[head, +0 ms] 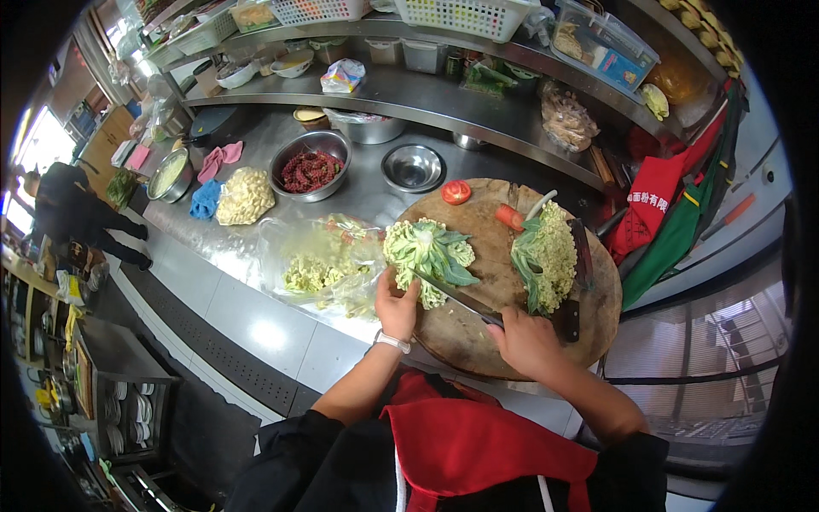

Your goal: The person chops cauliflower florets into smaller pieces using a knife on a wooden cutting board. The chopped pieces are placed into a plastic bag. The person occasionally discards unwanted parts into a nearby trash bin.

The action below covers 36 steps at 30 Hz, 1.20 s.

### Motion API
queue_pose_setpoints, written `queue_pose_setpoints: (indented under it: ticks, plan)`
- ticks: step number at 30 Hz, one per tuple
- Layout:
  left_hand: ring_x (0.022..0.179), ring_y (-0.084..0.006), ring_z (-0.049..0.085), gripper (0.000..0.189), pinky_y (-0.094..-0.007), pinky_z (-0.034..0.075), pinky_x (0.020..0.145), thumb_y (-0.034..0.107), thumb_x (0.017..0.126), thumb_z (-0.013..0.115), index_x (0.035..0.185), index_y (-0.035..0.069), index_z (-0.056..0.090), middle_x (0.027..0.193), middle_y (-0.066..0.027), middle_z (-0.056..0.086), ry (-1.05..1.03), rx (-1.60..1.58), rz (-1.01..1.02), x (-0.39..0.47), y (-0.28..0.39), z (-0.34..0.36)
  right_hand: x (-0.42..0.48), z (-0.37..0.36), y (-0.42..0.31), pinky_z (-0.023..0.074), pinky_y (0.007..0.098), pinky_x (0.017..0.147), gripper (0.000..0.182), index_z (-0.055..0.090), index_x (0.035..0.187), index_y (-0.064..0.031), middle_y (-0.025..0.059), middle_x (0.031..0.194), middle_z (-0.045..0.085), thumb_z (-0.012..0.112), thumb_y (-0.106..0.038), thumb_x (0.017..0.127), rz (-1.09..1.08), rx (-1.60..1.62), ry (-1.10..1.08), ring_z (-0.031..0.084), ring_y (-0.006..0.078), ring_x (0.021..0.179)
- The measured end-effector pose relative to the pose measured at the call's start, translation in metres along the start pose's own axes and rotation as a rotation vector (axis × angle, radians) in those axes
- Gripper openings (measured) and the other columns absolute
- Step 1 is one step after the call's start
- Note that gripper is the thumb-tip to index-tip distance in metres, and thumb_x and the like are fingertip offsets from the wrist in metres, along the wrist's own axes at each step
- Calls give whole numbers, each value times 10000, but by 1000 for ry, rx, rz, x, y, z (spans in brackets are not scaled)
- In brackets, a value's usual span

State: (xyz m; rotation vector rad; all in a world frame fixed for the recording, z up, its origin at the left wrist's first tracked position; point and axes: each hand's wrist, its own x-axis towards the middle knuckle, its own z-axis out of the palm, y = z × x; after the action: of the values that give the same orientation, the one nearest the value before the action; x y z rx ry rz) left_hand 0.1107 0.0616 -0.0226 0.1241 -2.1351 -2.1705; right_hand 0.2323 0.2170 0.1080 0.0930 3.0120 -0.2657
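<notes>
On a round wooden chopping block [473, 349] lies a cauliflower head [413, 246], stem side up with green leaves. My left hand [397, 310] grips its near left edge. In my right hand [528, 339] is a kitchen knife [457, 297]; its blade tip meets the cauliflower beside my left fingers. A second cauliflower [555, 259] rests to the right, against another knife [571, 321] with a dark handle. Toward the back of the block are a cut tomato [455, 192] and a carrot piece [509, 216]. Left of the block, a clear plastic bag [320, 269] holds cut florets.
Behind the block stand an empty steel bowl [413, 168] and a steel bowl of dark red berry-like food [310, 166]. A bag of pale pieces [245, 196] sits farther left. A steel shelf [441, 93] overhangs the counter's back. Another person [77, 211] stands far left.
</notes>
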Motion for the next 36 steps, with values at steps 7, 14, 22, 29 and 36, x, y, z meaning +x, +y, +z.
queue_pose_setpoints:
  ticks: [7,14,22,29,36]
  plan:
    - [626,-182,528,284,-280,434,570,90,665,673,915,-25,600,800,-121,557,-13,219,170,-6,7,-1,15,-10,0,452,434,586,319,513,788,18,185,662,581,469,-295,830,-41,55,-46,579,349,625]
    - [637,-214,526,244,-286,430,577,74,661,672,875,-28,614,746,-131,542,-31,262,242,-13,6,-1,45,-1,-22,447,447,632,340,533,842,34,202,695,586,462,-299,832,-47,52,-56,577,364,682]
    - [577,-197,535,250,-277,437,534,71,676,660,913,3,615,788,-116,547,-190,252,298,-24,22,0,61,22,-42,438,469,601,343,514,825,13,226,710,579,438,-321,837,80,173,-3,569,383,673]
    - [637,-211,560,241,-269,455,564,42,688,632,926,6,614,801,-133,553,-357,164,338,-9,40,-13,57,37,-48,432,444,580,321,488,822,17,212,703,568,488,-305,822,157,326,233,540,398,636]
    - [754,-184,598,269,-285,508,652,11,829,441,1091,15,501,926,-99,595,-640,-431,-297,57,81,-117,45,21,-94,425,296,539,152,458,788,-50,33,621,482,555,-167,802,450,1233,303,514,151,593]
